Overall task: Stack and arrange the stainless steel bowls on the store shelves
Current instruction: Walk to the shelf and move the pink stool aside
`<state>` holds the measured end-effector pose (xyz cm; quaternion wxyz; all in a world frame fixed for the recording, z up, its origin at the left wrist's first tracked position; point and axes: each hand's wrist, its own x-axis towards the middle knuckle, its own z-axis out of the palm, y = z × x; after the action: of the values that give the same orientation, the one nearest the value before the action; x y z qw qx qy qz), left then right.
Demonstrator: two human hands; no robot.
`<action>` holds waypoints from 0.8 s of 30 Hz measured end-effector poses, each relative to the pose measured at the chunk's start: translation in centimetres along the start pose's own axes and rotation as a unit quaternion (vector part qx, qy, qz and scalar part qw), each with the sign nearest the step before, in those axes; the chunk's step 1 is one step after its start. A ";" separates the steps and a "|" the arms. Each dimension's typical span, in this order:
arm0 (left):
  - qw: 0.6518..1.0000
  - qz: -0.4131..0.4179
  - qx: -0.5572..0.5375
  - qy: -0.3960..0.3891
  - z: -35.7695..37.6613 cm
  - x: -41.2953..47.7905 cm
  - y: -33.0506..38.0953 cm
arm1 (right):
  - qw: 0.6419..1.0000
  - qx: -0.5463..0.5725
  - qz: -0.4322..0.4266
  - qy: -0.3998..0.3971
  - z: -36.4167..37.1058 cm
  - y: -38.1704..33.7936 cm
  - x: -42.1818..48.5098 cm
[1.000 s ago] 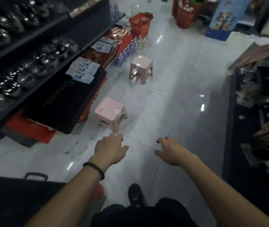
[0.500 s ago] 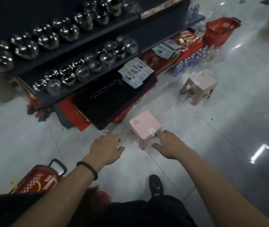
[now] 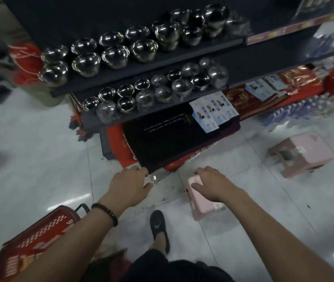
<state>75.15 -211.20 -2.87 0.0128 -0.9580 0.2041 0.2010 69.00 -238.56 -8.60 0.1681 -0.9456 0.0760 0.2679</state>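
Observation:
Shiny stainless steel bowls (image 3: 133,45) stand upside down in rows on the upper dark shelf (image 3: 233,42). A second group of steel bowls (image 3: 158,90), some wrapped in clear plastic, fills the lower shelf (image 3: 162,111). My left hand (image 3: 129,186) hangs over the floor near the corner of a black mat, fingers loosely curled and holding nothing. My right hand (image 3: 213,183) is spread over the top of a small pink stool (image 3: 204,208); whether it touches the stool I cannot tell. Both hands are well below the bowls.
A black mat (image 3: 172,139) with packets on it juts out under the lower shelf. A second pink stool (image 3: 302,155) sits on the floor at right. A red shopping basket (image 3: 40,237) stands at lower left. Small bottles (image 3: 304,110) line the floor at right.
The view has swung left and down onto the bowl shelves. The near pink stool now lies under my right hand, and the red basket has come into view. Both hands still hold nothing.

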 end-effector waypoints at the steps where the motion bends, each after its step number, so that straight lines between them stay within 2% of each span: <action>1: 1.000 0.001 -0.003 0.003 -0.5 1.5 -1.1 | 1.000 -0.001 0.005 -0.004 -0.8 -0.8 1.5; 12: 0.999 0.022 -0.036 0.007 -6.4 15.3 -9.1 | 0.999 0.024 0.022 -0.003 -9.0 -5.6 14.1; 24: 0.999 0.000 -0.026 0.028 -13.7 29.4 -9.8 | 0.999 0.043 -0.003 -0.014 -18.1 -4.3 28.9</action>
<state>108.82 -215.02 -2.28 -0.0179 -0.9632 0.1996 0.1789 103.18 -242.62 -8.30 0.2101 -0.9339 0.0823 0.2773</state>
